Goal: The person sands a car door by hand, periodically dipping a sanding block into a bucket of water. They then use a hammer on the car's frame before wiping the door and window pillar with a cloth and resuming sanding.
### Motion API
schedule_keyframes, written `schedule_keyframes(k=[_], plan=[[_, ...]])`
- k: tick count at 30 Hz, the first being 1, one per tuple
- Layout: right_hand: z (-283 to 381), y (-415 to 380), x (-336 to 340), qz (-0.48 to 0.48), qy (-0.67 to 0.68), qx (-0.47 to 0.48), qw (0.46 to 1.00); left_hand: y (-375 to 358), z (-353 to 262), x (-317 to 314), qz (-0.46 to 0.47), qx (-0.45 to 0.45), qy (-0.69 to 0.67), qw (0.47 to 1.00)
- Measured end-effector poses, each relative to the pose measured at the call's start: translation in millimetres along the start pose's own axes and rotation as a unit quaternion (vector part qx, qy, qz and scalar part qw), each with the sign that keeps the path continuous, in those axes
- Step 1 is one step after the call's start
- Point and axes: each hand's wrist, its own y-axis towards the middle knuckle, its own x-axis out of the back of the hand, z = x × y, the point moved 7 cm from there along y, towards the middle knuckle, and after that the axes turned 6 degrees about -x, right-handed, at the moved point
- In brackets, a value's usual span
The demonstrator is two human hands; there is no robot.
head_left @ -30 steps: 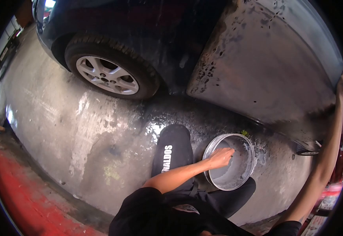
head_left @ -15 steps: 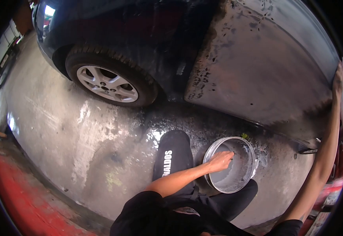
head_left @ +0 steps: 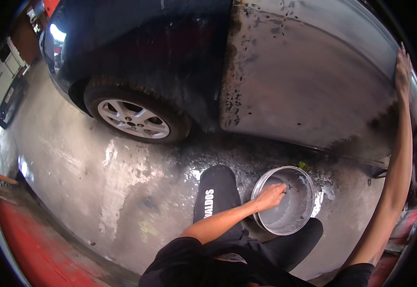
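Observation:
My left hand (head_left: 271,196) is over a round, pale-rimmed bucket (head_left: 256,206) that holds grey, cloudy water. Its fingers are closed, and a small dark bit shows at their tips; what it is I cannot make out. At the far right, my right hand (head_left: 402,71) lies flat against the car's grey, primed door (head_left: 309,91), fingers stretched out. Dark wet patches and specks mark the door's front edge and lower part.
The car's dark fender (head_left: 179,52) and front wheel (head_left: 133,119) stand to the left. Wet concrete floor (head_left: 136,191) lies below. My knee (head_left: 216,191) is beside the bucket. A white vehicle (head_left: 8,79) stands far left, above a red surface (head_left: 41,244).
The view has shifted, so the car and bucket sit slightly differently in it. My left hand stays at the bucket and my right hand stays on the door.

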Motion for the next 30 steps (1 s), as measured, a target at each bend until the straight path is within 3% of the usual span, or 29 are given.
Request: schedule_keyframes(k=[5, 8, 10, 19, 30], plan=[[34.0, -5.2, 25.0, -0.028, 0.032, -0.022, 0.999, 1.7, -2.5, 0.4, -0.004, 0.001, -0.003, 1.0], [46.5, -10.1, 29.8, -0.045, 0.015, 0.027, 0.999, 1.8, -5.0, 2.8, -0.007, -0.007, -0.005, 1.0], [42.4, -13.1, 28.7, -0.024, 0.02, -0.046, 0.998, 1.4, -4.5, 1.0, -0.007, -0.01, -0.004, 1.0], [49.8, -27.8, 36.2, -0.018, 0.023, -0.121, 0.992, -1.9, -1.5, -0.5, 0.007, 0.018, 0.006, 1.0], [47.3, -30.3, 35.4, -0.008, 0.023, -0.124, 0.992, -3.3, 0.5, -4.9, 0.014, -0.009, 0.018, 1.0]])
